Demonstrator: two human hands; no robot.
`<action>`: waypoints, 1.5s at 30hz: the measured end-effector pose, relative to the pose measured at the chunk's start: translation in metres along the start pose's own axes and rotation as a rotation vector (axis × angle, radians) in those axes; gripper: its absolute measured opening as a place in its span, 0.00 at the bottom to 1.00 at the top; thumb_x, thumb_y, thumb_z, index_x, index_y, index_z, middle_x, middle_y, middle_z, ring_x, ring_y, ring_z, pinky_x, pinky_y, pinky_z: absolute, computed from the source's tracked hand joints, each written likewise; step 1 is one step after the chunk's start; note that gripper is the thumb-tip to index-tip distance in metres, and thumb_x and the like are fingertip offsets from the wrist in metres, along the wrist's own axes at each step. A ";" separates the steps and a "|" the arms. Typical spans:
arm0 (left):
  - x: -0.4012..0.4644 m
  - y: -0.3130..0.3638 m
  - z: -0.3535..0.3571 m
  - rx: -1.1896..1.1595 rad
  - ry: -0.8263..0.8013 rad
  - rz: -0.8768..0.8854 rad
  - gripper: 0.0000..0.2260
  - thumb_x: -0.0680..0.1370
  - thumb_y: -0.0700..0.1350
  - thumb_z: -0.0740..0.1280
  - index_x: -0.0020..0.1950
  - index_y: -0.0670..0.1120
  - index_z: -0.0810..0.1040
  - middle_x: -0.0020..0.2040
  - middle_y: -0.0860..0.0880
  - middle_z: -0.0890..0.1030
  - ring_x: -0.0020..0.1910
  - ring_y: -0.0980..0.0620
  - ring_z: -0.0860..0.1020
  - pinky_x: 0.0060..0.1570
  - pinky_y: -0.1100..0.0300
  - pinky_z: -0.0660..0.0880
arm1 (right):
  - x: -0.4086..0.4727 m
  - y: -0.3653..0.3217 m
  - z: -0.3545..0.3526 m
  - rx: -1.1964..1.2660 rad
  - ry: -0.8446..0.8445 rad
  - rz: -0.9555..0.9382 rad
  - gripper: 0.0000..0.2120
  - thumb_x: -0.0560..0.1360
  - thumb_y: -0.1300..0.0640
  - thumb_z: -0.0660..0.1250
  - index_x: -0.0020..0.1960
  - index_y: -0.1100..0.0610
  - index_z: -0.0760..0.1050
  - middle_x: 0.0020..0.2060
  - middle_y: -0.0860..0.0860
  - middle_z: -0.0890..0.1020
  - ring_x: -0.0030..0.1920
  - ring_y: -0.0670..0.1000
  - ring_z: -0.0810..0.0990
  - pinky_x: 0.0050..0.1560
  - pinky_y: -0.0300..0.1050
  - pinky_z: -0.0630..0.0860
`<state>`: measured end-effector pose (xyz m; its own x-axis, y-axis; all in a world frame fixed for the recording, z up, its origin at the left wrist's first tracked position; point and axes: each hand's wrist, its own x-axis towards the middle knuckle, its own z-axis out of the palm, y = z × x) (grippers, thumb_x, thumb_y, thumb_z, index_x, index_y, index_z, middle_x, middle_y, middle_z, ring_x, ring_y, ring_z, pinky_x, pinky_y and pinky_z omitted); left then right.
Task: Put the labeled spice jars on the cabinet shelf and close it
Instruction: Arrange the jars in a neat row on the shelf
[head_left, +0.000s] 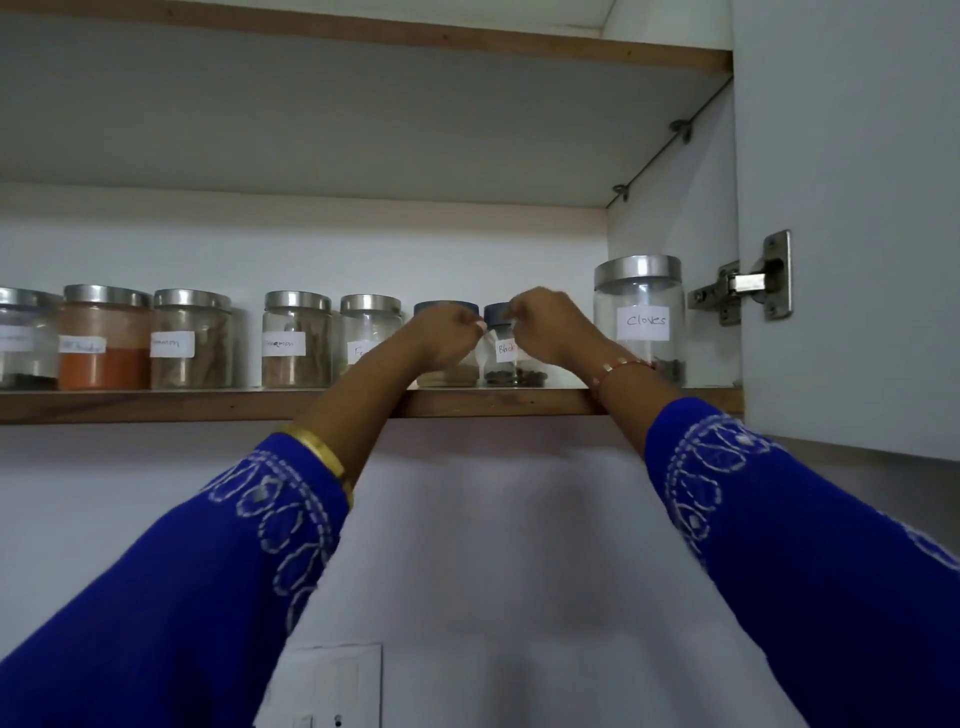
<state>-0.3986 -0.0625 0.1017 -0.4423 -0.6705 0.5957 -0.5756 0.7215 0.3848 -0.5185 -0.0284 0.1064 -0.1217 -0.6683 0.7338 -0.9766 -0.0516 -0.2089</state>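
I have both hands up at the cabinet shelf (208, 402). My left hand (448, 332) curls round a dark-lidded jar (445, 306), and my right hand (550, 325) pinches the neighbouring dark-lidded jar labelled "Black" (501, 353), both standing on the shelf between the steel-lidded jars (297, 340) and the "Cloves" jar (640, 317). The cabinet door (852, 208) stands open at right.
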 end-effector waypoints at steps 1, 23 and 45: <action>0.002 -0.006 0.000 -0.062 0.028 0.031 0.16 0.81 0.45 0.56 0.65 0.41 0.74 0.65 0.41 0.76 0.65 0.43 0.73 0.63 0.56 0.68 | -0.001 0.000 -0.003 0.068 0.084 -0.017 0.18 0.75 0.69 0.56 0.60 0.64 0.77 0.60 0.59 0.79 0.61 0.56 0.76 0.59 0.39 0.70; -0.023 0.077 0.046 -0.156 -0.149 0.195 0.20 0.79 0.39 0.57 0.72 0.43 0.64 0.72 0.44 0.68 0.69 0.47 0.68 0.63 0.61 0.65 | -0.073 0.061 -0.035 0.022 0.410 0.305 0.22 0.71 0.62 0.69 0.62 0.62 0.66 0.59 0.60 0.74 0.56 0.59 0.75 0.46 0.42 0.68; 0.041 0.066 0.074 0.316 -0.262 0.083 0.19 0.81 0.39 0.54 0.72 0.39 0.65 0.72 0.40 0.66 0.71 0.42 0.65 0.71 0.52 0.62 | -0.005 0.081 -0.021 -0.320 -0.349 0.191 0.30 0.79 0.60 0.60 0.76 0.61 0.50 0.75 0.57 0.59 0.73 0.57 0.62 0.71 0.45 0.60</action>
<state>-0.5053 -0.0555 0.0993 -0.6323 -0.6630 0.4007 -0.6954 0.7138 0.0836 -0.6010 -0.0136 0.0990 -0.2899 -0.8544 0.4312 -0.9548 0.2889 -0.0696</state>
